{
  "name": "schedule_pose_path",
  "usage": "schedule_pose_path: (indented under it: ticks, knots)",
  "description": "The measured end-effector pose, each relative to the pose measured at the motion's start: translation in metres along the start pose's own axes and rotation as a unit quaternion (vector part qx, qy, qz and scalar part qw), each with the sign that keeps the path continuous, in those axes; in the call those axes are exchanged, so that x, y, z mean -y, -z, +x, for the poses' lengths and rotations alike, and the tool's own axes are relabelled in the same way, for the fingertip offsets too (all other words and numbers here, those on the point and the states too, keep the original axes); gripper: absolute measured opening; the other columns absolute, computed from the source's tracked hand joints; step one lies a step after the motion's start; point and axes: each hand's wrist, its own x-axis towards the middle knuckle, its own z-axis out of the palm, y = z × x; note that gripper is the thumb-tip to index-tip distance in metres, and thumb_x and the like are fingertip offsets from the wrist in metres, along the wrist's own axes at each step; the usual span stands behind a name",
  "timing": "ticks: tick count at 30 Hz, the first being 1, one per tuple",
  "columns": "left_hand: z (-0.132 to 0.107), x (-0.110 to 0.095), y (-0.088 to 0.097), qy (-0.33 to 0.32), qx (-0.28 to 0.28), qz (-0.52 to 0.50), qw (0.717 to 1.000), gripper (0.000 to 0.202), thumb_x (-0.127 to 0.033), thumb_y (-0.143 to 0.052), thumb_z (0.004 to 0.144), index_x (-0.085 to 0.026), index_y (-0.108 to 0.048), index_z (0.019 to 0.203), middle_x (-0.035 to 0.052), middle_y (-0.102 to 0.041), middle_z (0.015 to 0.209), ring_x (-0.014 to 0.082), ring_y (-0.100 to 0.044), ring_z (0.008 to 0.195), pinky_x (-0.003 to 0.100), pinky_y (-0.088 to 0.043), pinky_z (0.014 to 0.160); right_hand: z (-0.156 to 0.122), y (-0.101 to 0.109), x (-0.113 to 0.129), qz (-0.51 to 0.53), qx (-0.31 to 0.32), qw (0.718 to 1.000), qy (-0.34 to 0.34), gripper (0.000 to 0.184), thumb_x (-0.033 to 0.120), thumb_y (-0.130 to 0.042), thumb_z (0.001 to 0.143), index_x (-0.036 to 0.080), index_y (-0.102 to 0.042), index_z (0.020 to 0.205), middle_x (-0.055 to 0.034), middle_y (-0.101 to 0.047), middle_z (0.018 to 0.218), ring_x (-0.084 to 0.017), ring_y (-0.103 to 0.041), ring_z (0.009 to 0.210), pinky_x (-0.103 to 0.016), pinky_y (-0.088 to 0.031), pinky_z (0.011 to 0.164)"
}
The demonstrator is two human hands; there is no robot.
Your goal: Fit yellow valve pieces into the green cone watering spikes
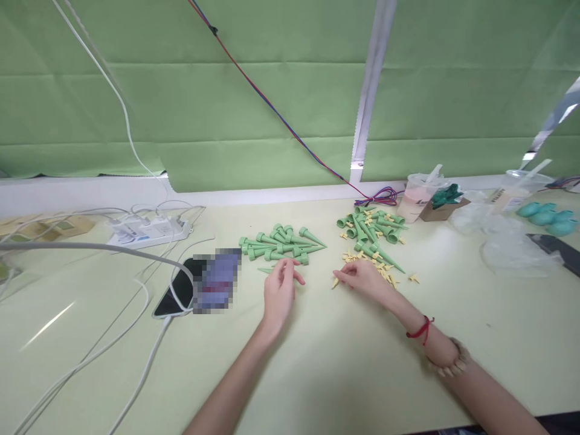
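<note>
My right hand (365, 279) pinches a small yellow plastic piece (335, 283) between thumb and fingertips, just above the table. Right behind that hand lies a scatter of similar yellow pieces (385, 275). Farther back is a heap of hollow green cone spikes (369, 226), with a few yellow bits among them. My left hand (281, 290) hovers at the near edge of another pile, green spikes with wide caps (281, 241). Its fingers are loosely bent and apart, with nothing visible in them. One green spike (265, 270) pokes out beside the left fingers, partly hidden by them.
On the left, a phone (181, 287) and white charging cables (142, 374) lie before a power strip (149, 232). Drink cups (413, 199), a small cardboard box (441, 208), a clear plastic bag (502, 248) and teal objects (548, 216) stand at the back right.
</note>
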Motion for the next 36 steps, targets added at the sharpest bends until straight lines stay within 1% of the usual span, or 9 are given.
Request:
schedule_pose_path:
  ticks: [7,9,12,15,19,24,26,29,36]
  knots:
    - [0.006,0.012,-0.002,-0.011,-0.007,0.021,1.0,0.03,-0.042,-0.037,0.081,-0.017,-0.054,0.084,-0.0019,-0.055,0.055,0.0074,-0.035,0.035,0.02,-0.028,0.038,0.011,0.056,-0.019,-0.002,-0.133,0.991,-0.027,0.048,0.055,-0.042,0.076,0.015,-0.056,0.054,-0.0004,-0.052,0.048,-0.011,-0.047,0.045,-0.023,-0.035,0.049]
    - [0.007,0.018,-0.006,-0.027,0.002,0.04,0.999,0.031,-0.042,-0.036,0.082,-0.018,-0.054,0.085,-0.0025,-0.055,0.054,0.0081,-0.036,0.036,0.02,-0.029,0.041,0.009,0.065,-0.026,-0.023,-0.078,0.997,-0.016,0.049,0.057,-0.044,0.073,0.015,-0.054,0.05,0.0006,-0.05,0.046,-0.01,-0.044,0.044,-0.022,-0.034,0.048]
    - [0.006,0.026,-0.013,-0.044,0.014,0.077,0.996,0.029,-0.041,-0.035,0.082,-0.019,-0.055,0.086,-0.0033,-0.054,0.051,0.0095,-0.038,0.038,0.021,-0.03,0.044,0.002,0.065,-0.032,-0.063,0.066,0.996,0.003,0.05,0.059,-0.047,0.071,0.015,-0.054,0.047,0.0009,-0.048,0.044,-0.009,-0.04,0.042,-0.022,-0.031,0.045]
    - [0.004,0.032,-0.017,-0.054,0.027,0.119,0.991,0.028,-0.039,-0.035,0.082,-0.02,-0.055,0.085,-0.0041,-0.053,0.049,0.0111,-0.042,0.042,0.022,-0.03,0.046,-0.004,0.056,-0.031,-0.101,0.107,0.989,0.005,0.051,0.06,-0.048,0.07,0.016,-0.055,0.046,0.0008,-0.047,0.043,-0.008,-0.036,0.04,-0.022,-0.027,0.043]
    - [0.003,0.034,-0.018,-0.077,0.035,0.164,0.983,0.026,-0.037,-0.033,0.084,-0.021,-0.054,0.086,-0.0047,-0.053,0.049,0.0118,-0.047,0.047,0.022,-0.031,0.048,-0.006,0.053,-0.028,-0.154,0.018,0.987,-0.026,0.053,0.064,-0.045,0.07,0.018,-0.057,0.046,-0.0006,-0.053,0.046,-0.01,-0.043,0.043,-0.022,-0.027,0.044]
    - [0.006,0.03,-0.016,-0.101,0.028,0.186,0.977,0.025,-0.034,-0.033,0.084,-0.021,-0.054,0.087,-0.0048,-0.054,0.05,0.0118,-0.049,0.049,0.022,-0.034,0.052,-0.006,0.068,-0.049,-0.171,-0.229,0.957,-0.057,0.042,0.058,-0.044,0.074,0.022,-0.065,0.079,-0.0024,-0.065,0.08,-0.015,-0.056,0.065,-0.024,-0.034,0.054]
    - [0.008,0.03,-0.016,-0.107,0.026,0.194,0.975,0.025,-0.034,-0.033,0.084,-0.022,-0.054,0.088,-0.0046,-0.054,0.051,0.0125,-0.05,0.05,0.022,-0.034,0.054,-0.005,0.068,-0.061,-0.183,-0.225,0.954,-0.07,0.043,0.056,-0.051,0.071,0.023,-0.062,0.096,-0.0037,-0.063,0.095,-0.016,-0.057,0.071,-0.024,-0.036,0.057]
    - [0.01,0.033,-0.015,-0.113,0.025,0.203,0.972,0.026,-0.034,-0.031,0.085,-0.022,-0.053,0.089,-0.0044,-0.054,0.051,0.0128,-0.05,0.051,0.023,-0.034,0.055,-0.002,0.061,-0.073,-0.2,-0.161,0.964,-0.067,0.048,0.054,-0.056,0.068,0.022,-0.059,0.105,-0.0062,-0.061,0.102,-0.019,-0.057,0.084,-0.025,-0.038,0.061]
    - [0.004,0.03,-0.017,-0.132,0.016,0.238,0.962,0.026,-0.033,-0.032,0.085,-0.022,-0.054,0.091,-0.0047,-0.053,0.051,0.0123,-0.049,0.049,0.024,-0.036,0.057,0.0,0.054,-0.071,-0.185,-0.185,0.96,-0.103,0.028,0.039,-0.051,0.077,0.019,-0.065,0.092,-0.0067,-0.066,0.089,-0.021,-0.058,0.082,-0.026,-0.037,0.06]
